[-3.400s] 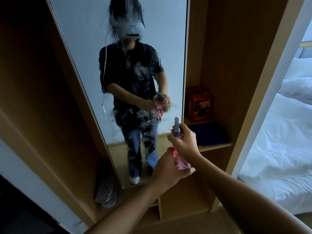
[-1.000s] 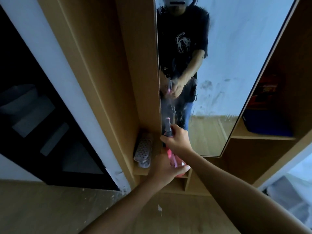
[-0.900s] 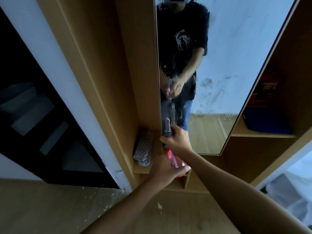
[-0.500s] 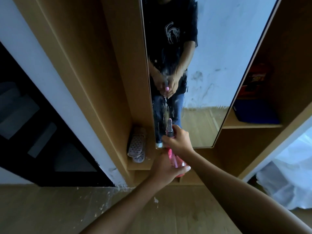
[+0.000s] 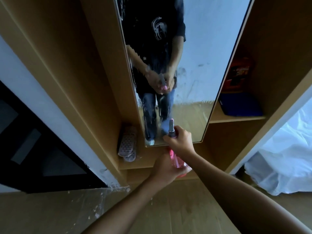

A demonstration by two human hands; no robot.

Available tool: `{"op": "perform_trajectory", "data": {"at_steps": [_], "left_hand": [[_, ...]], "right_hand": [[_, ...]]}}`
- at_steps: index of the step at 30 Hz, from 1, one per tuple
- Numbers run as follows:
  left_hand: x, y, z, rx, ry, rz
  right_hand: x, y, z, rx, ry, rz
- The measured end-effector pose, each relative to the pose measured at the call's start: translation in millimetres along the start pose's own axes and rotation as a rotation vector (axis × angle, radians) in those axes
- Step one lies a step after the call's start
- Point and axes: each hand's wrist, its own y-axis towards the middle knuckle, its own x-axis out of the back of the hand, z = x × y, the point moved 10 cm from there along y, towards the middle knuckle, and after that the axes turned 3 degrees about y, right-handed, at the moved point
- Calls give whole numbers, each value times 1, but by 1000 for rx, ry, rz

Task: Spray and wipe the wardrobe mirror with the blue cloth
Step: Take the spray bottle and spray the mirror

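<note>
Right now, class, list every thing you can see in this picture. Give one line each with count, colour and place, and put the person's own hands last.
wardrobe mirror: one, tall, set in the wooden wardrobe, wet streaks down its left part
spray bottle: one, pink with a grey nozzle, held at the mirror's lower edge
slippers: one pair, pinkish-grey, stood on end on the ledge left of the mirror
blue item: one, dark blue, flat on the shelf right of the mirror, possibly the cloth
box: one, red-orange, behind the blue item
bedding: white, far right
left hand: one, cupping the bottle's base
right hand: one, fingers around the bottle's neck
</note>
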Motion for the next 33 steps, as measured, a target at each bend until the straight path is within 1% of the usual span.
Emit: {"op": "perform_trajectory", "data": {"at_steps": [11,19,26,33], "left_hand": [[-40,14,-16,-19,77,75],[-74,21,-24,14,2,145],[-89,29,-40,-10,71,179],[-110,33,-43,-11,73,233]], "right_hand": [[40,-2,-27,-28,48,-48],[69,-1,-45,-50,-23,-94],[92,0,-62,-51,49,-114],[105,0,-79,-67,80,-125]]}}
